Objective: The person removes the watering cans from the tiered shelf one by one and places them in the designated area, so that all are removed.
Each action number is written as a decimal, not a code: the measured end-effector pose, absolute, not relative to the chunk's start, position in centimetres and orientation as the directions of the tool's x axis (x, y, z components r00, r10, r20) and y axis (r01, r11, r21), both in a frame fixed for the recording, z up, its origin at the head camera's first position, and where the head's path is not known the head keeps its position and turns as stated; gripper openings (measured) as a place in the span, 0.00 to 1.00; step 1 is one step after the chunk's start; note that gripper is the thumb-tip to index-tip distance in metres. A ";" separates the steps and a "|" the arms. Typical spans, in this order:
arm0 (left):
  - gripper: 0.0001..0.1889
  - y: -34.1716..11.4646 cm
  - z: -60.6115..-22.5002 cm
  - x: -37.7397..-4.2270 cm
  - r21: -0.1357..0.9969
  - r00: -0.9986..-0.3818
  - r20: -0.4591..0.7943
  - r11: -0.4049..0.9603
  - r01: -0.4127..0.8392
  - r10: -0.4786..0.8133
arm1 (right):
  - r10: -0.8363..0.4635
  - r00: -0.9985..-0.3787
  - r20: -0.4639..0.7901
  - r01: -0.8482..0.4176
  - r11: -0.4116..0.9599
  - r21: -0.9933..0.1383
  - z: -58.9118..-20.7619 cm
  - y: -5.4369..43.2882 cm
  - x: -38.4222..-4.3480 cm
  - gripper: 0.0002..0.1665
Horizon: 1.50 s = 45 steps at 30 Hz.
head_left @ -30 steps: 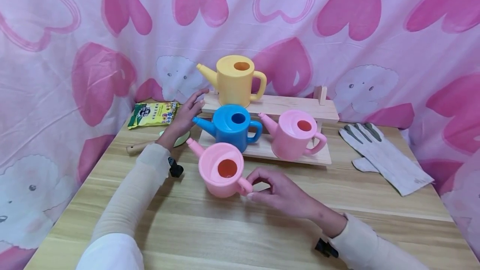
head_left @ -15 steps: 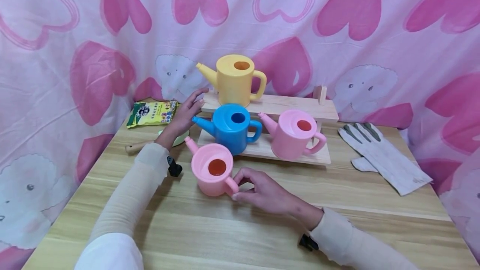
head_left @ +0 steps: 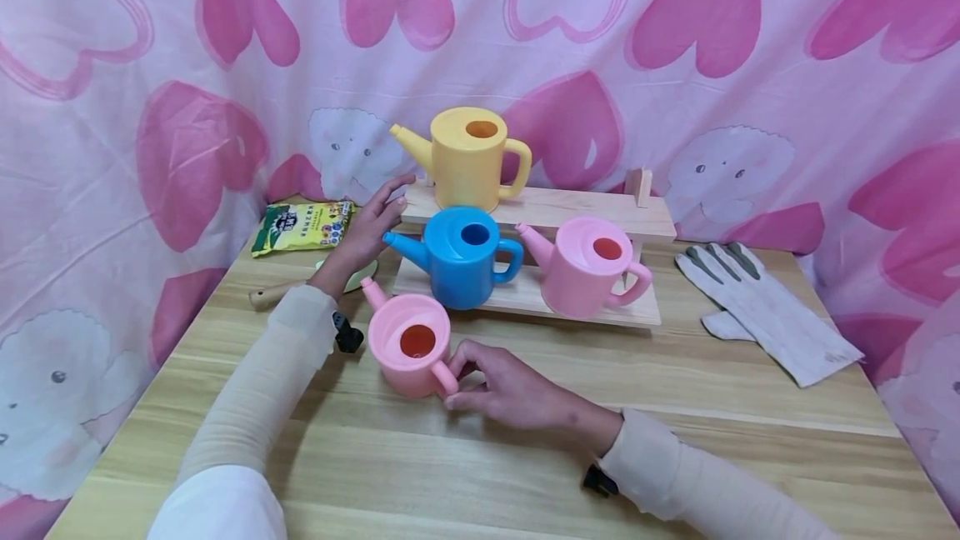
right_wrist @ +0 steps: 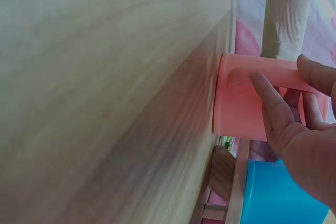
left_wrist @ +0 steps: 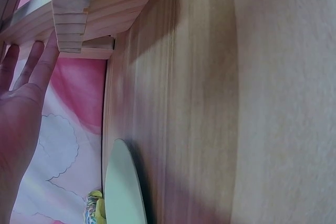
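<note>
My right hand point(head_left: 510, 386) holds a pink watering can point(head_left: 396, 369) by its handle, in front of the wooden stand's left part; the right wrist view shows fingers and thumb around the handle point(right_wrist: 273, 77). The can's base is at the tabletop; I cannot tell whether it touches. My left hand point(head_left: 367, 227) rests on the left end of the two-tier wooden stand point(head_left: 585, 211), its fingers fairly straight in the left wrist view against the wood point(left_wrist: 113, 11). A yellow watering can point(head_left: 465, 169) stands on the upper tier. On the lower tier are a blue watering can point(head_left: 457, 273) and another pink watering can point(head_left: 573, 290).
A green and yellow packet point(head_left: 300, 227) lies at the back left. Near it, a pale green round piece point(left_wrist: 123, 187) and a wooden handle point(head_left: 270, 297) are partly behind my left arm. Grey-white gloves point(head_left: 772, 319) lie on the right. A pink heart-patterned curtain point(head_left: 480, 15) closes off the back.
My right hand has moved left with the pink watering can, bringing it closer to my left forearm. The left hand stays at the stand, and the other watering cans keep their places.
</note>
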<state>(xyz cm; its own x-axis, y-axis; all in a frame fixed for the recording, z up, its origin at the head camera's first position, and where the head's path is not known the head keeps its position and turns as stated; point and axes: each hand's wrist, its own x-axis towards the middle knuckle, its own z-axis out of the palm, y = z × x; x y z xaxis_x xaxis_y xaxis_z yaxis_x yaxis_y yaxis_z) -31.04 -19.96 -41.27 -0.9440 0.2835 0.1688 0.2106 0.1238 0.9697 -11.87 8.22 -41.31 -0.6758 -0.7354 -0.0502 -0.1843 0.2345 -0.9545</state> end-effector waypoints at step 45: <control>0.28 -20.0 -41.3 -31.5 0.976 -0.946 0.148 0.113 0.187 0.290 | -0.380 -0.882 0.280 -0.455 0.524 -0.720 -24.2 13.4 -24.4 0.28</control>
